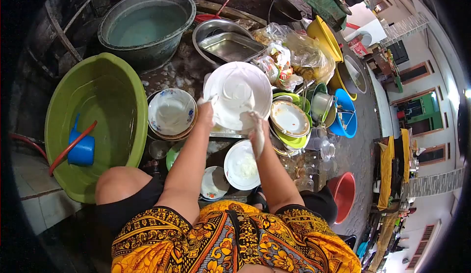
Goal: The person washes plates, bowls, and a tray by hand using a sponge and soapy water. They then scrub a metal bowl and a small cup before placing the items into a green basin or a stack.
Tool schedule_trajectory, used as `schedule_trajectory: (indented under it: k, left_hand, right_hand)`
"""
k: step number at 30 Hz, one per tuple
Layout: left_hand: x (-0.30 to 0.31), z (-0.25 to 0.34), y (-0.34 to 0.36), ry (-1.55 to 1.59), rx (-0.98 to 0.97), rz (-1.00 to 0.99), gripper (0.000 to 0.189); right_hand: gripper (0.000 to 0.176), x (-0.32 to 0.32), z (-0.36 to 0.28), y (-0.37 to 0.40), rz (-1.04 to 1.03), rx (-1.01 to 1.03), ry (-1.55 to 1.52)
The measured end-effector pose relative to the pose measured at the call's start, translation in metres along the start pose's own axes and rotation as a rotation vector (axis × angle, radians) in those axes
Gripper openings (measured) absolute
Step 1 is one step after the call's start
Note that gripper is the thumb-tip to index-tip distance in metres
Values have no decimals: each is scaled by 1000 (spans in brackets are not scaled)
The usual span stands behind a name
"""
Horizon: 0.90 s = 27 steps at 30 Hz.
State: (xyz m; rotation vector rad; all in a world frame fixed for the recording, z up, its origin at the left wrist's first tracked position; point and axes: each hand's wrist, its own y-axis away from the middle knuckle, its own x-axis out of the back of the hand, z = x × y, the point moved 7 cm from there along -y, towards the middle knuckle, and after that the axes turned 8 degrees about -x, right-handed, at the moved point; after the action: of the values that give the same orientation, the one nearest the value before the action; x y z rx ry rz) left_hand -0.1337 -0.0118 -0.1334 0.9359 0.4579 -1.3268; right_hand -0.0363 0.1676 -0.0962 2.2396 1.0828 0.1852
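Note:
A large white plate [237, 84] with soap suds on it is held up in front of me by both hands. My left hand [206, 112] grips its lower left edge, with suds on the fingers. At its lower right edge is my right hand [257, 127], covered in foam, fingers bent at the rim; whether it also holds a cloth or sponge cannot be made out. Below sits a white bowl [244, 166] with foam inside. Floral bowls [171, 111] are stacked to the left, and plates [290, 119] with green ones beneath stand to the right.
A green tub [105, 94] with water and a blue dipper [81, 148] is at the left, a grey tub [147, 25] of water behind it. Metal trays [229, 47], plastic bags [304, 49], a blue basin [343, 113], glasses [304, 172] and a red basin [342, 197] lie around.

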Motion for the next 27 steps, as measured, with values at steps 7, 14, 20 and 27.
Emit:
schedule_trajectory:
  k: [7, 14, 20, 27]
  left_hand:
    - [-6, 11, -2, -100, 118, -214, 36]
    - [-11, 19, 10, -203, -29, -17, 30]
    - [14, -5, 0, -132, -142, 212, 36]
    - [16, -1, -3, -252, 94, 139, 38]
  right_hand:
    - [26, 8, -33, 0, -84, -5, 241]
    - [25, -13, 13, 1, -266, -16, -161]
    - [29, -39, 29, 29, -589, 335, 132]
    - [15, -3, -65, 19, 579, 797, 1198]
